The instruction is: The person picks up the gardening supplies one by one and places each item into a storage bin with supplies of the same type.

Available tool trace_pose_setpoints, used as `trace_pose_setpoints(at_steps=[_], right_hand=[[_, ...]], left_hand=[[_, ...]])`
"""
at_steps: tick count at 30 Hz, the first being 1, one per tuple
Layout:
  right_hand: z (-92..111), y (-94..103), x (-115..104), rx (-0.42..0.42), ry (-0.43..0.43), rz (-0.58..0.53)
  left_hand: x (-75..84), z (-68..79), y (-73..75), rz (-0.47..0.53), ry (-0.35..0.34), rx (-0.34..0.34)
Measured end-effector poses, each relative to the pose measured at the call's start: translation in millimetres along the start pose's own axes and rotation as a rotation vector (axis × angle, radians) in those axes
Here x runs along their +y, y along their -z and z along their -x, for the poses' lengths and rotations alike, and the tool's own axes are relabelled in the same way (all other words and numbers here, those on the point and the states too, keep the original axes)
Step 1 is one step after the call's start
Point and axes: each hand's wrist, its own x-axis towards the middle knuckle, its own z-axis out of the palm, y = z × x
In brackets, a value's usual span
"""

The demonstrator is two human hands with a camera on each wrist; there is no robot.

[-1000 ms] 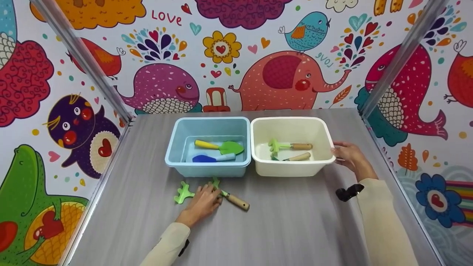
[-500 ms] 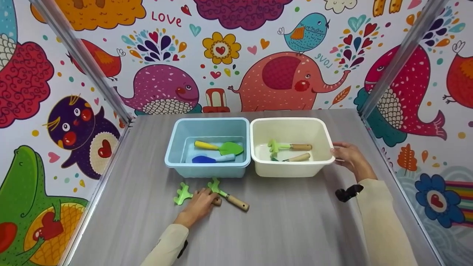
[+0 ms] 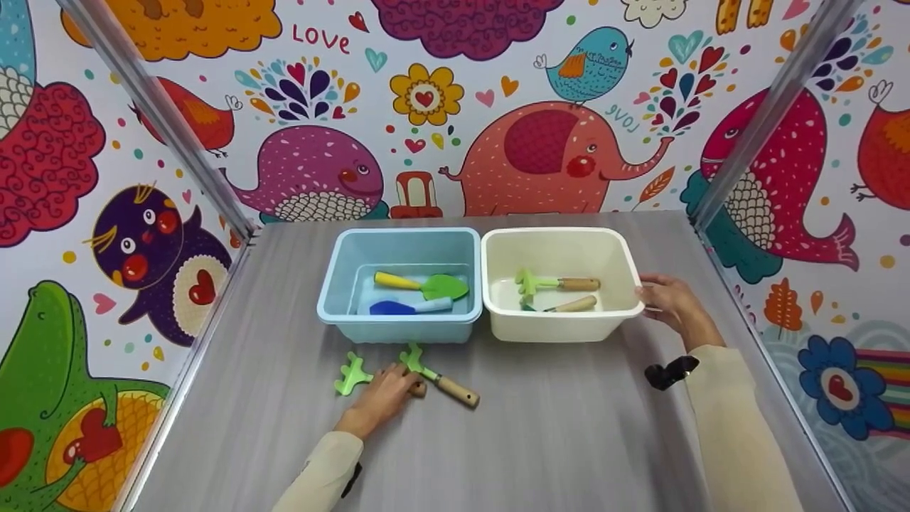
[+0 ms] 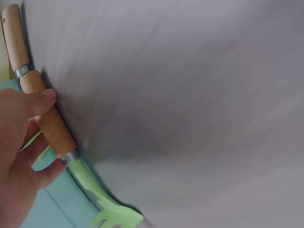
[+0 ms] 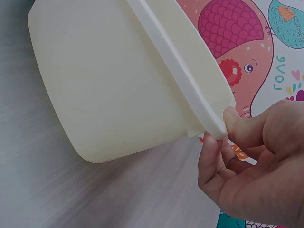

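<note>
In the head view my left hand (image 3: 384,402) lies over a small green hand rake (image 3: 350,373) on the table in front of the blue tub. Its wooden handle (image 4: 59,130) sits between my thumb and fingers in the left wrist view. Just to the right lies a second green rake (image 3: 455,390), also wooden-handled. My right hand (image 3: 672,302) holds the right rim of the cream tub (image 3: 554,327). The right wrist view shows thumb and fingers pinching the tub's rim (image 5: 178,71).
The blue tub (image 3: 405,331) stands against the cream one. Inside it are a green trowel (image 3: 444,286) with a yellow handle and a blue shovel (image 3: 394,306). The cream tub holds another green rake (image 3: 526,281) and a wooden-handled tool (image 3: 574,304). Printed walls enclose the table (image 3: 540,441).
My left hand has shifted slightly left, uncovering the second rake's head and the end of the first rake's handle. My right hand stays on the cream tub's rim.
</note>
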Motion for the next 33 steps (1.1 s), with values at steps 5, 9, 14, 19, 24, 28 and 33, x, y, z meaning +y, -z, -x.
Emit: trace_pose_setpoints(at_steps=[5,9,14,19,24,28,33], right_hand=[[1.6,0.0,1.1,-0.016,0.019,-0.021],[1.3,-0.6,0.8,-0.016,0.013,-0.02],[0.1,0.0,1.0,-0.015,0.002,-0.012],[-0.5,0.5,0.6,-0.014,-0.008,-0.011],[0.2,1.6,0.8,-0.025,0.005,-0.013],[1.1,2.0,1.2,-0.036,0.019,-0.029],[1.0,2.5,2.4,-0.04,0.022,-0.033]], left_hand=[[0.0,1.0,1.5,-0.014,-0.024,0.001],[-0.1,1.6,2.2,-0.034,-0.034,0.001],[-0.1,0.9,5.0,-0.007,-0.031,0.017],[0.7,-1.3,9.9,0.05,-0.013,0.01],[2.9,-3.4,13.5,0.069,-0.017,0.005],[5.4,-4.7,16.2,0.12,-0.011,0.005],[6.6,-8.2,19.8,0.16,0.003,0.019]])
